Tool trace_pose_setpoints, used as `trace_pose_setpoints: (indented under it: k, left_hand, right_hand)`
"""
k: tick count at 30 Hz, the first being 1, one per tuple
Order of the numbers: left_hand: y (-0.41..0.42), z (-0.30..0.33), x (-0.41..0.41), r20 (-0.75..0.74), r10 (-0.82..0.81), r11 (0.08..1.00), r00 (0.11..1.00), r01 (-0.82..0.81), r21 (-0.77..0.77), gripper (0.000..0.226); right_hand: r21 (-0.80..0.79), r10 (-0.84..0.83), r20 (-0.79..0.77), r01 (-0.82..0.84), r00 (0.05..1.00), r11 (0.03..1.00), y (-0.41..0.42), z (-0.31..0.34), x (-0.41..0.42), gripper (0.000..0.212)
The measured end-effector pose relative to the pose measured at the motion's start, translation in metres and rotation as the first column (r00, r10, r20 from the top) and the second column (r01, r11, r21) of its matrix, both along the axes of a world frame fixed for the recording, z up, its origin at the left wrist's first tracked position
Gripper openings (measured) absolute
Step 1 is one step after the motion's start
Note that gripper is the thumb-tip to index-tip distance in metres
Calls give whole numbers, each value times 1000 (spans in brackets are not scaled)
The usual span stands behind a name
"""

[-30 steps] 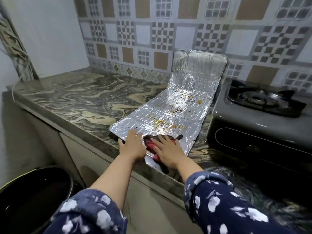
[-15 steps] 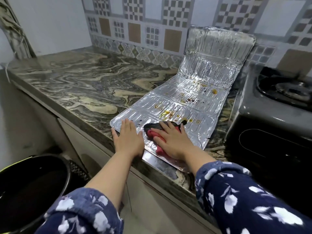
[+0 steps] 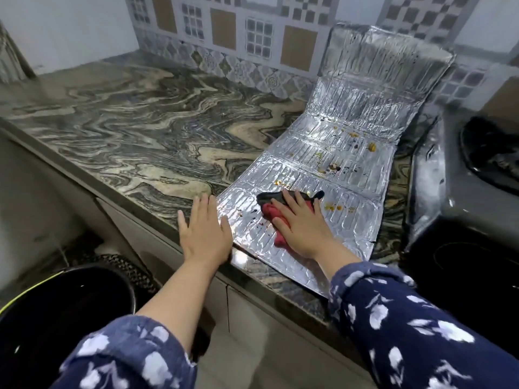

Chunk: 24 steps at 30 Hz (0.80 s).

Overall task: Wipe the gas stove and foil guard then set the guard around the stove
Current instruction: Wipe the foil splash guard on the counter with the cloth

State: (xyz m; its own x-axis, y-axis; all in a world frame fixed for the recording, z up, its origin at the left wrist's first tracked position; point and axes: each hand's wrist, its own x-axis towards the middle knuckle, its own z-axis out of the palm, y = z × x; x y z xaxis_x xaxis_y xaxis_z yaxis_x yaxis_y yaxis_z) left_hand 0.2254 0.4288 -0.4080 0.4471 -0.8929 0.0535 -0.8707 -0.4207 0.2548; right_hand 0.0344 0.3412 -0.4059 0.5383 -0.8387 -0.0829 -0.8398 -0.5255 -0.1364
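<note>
On the kitchen counter, from the largest thing to the smallest:

Counter: grey and beige swirled marble worktop (image 3: 140,130); it carries everything, and its front edge is close to the person.

Stove: dark grey metal gas stove (image 3: 460,197) at the right; the guard is not yet around it, it lies just beside it, so I judge the wiping step is in hand.

Guard: silver folding foil guard (image 3: 345,169) in 3 panels; 2 lie flat on the worktop, probably to give a firm base for rubbing, and the far panel leans up against the tiled wall (image 3: 252,37). Yellow and dark food spots (image 3: 334,167) are on the middle panel.

Left hand (image 3: 203,231): open and flat, palm down at the near-left corner of the guard, holding nothing; it seems to stop the thin sheet from sliding.

Right hand (image 3: 302,226): pressed flat on the cloth, fingers spread.

Cloth: red and black cleaning cloth (image 3: 280,203), on the near panel under the right hand.

Change: compared with 0.5 s ago, the cloth is further forward, close to the yellow spots near the fold; the left hand has shifted a little to the left.
</note>
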Motion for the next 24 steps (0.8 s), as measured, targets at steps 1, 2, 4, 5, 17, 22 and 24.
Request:
trace_pose_setpoints:
  k: [1, 2, 4, 5, 17, 22, 24]
  left_hand:
    - [-3, 0, 7, -12, -44, 998, 999, 45, 46, 60]
    - [-4, -1, 12, -26, -80, 993, 996, 82, 80, 60]
    - [-3, -4, 13, -14, -103, 990, 995, 104, 96, 61]
    - [-2, -6, 12, 8, -100, 991, 995, 99, 92, 61]
    - [-5, -10, 8, 60, -70, 997, 996, 68, 35, 58]
    - [-4, -11, 10, 83, -73, 997, 994, 70, 37, 58]
    - [-4, -10, 10, 76, -71, 997, 995, 68, 40, 57]
  right_hand:
    - [8, -1, -4, 1, 1000, 1000, 0, 0, 1, 56]
    - [17, -2, -5, 2, 1000, 1000, 0, 1, 1, 56]
    - [31, 3, 0, -3, 1000, 1000, 2, 1, 0, 56]
    - [36, 14, 6, -15, 1000, 999, 5, 2, 0, 55]
    - [34, 339, 59, -342, 939, 939, 2, 2, 69, 63]
    - [-8, 222, 50, -222, 974, 975, -38, -4, 88, 51]
    - [-9, 165, 43, -165, 985, 986, -54, -4, 83, 51]
